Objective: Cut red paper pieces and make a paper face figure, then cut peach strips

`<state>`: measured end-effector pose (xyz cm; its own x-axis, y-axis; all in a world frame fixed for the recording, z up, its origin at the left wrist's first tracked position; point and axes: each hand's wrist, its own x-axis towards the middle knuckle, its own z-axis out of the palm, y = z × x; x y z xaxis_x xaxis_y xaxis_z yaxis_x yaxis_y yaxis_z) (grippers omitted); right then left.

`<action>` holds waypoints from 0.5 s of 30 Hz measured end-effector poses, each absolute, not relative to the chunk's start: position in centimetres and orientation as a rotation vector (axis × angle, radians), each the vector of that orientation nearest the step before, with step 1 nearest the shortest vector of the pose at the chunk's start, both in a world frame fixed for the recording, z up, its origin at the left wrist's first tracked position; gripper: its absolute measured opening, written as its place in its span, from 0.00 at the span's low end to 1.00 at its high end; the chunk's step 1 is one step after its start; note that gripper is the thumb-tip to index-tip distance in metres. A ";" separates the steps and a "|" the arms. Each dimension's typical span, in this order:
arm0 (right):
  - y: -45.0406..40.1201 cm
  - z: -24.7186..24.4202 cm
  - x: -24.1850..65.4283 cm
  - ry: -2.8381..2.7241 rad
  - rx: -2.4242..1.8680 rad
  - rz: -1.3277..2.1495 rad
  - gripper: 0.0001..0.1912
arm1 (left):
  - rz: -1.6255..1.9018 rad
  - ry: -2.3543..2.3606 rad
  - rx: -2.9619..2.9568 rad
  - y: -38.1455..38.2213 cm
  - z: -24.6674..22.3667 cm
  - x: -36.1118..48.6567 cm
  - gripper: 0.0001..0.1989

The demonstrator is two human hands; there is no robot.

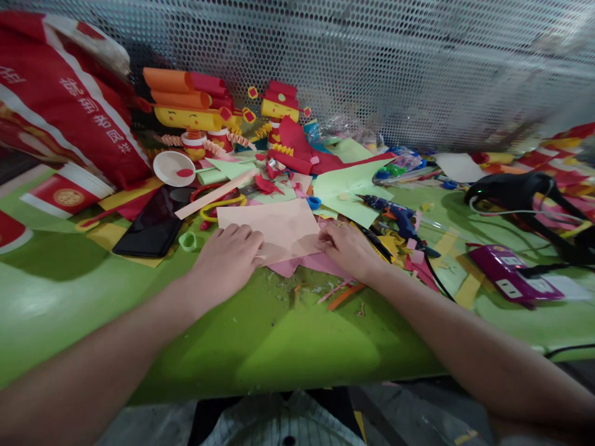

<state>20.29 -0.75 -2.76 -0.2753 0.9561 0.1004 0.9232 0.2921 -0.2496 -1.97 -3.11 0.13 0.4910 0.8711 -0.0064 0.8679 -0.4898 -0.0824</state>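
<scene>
Sheet: peach (272, 226), between my two hands, in front of me over the near middle of the counter (297, 347); ahead of my left fingers and inward of both.
Long axis: across me, left to right; right end a touch farther out than the left.
Left hand (232, 251): on the sheet's near-left corner, knuckles up, fingers bunched together; tips mostly hidden, so can't tell if I'm pinching or only pressing.
Right hand (346, 244): at the right short edge, coming in from outside; finger and thumb together, looks clamped on that edge.
Nearer hand: neither, both touch. Left covers more of the sheet, right only has the edge.
Middle: no fingers on it; far long edge untouched too.
Under/near side: pink paper (288, 267) sticks out below the near edge, between my wrists.
Beyond: strip (218, 193) slanting off past the far-left corner; blue cap (314, 203) just past the far-right corner; green paper (353, 183) farther out, behind my right hand.
Right of right hand: glue gun (395, 214), nozzle toward the green paper, apart from my fingers.
Left of left hand: green ring (188, 241) near, then phone (151, 223), neither touched.
</scene>
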 end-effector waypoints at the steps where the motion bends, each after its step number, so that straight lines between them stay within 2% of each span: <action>1: -0.8 -2.7 20.4 -2.352 -1.703 0.158 0.05 | 0.044 -1.478 -2.652 -3.3 0.1 -1.9 0.07; 8: -1.2 -3.3 21.2 -2.612 -1.340 -0.272 0.12 | 0.198 -1.270 -2.792 -4.4 -0.3 -1.2 0.20; 15: -1.2 -3.7 22.2 -2.708 -1.082 -0.384 0.10 | 0.181 -1.359 -2.793 -4.3 -0.6 -1.3 0.21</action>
<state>22.21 -1.23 -3.68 -0.7119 0.6449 0.2780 0.6967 0.6982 0.1646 -1.29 -4.30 -0.62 0.6119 0.7857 -0.0908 0.7822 -0.6181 -0.0782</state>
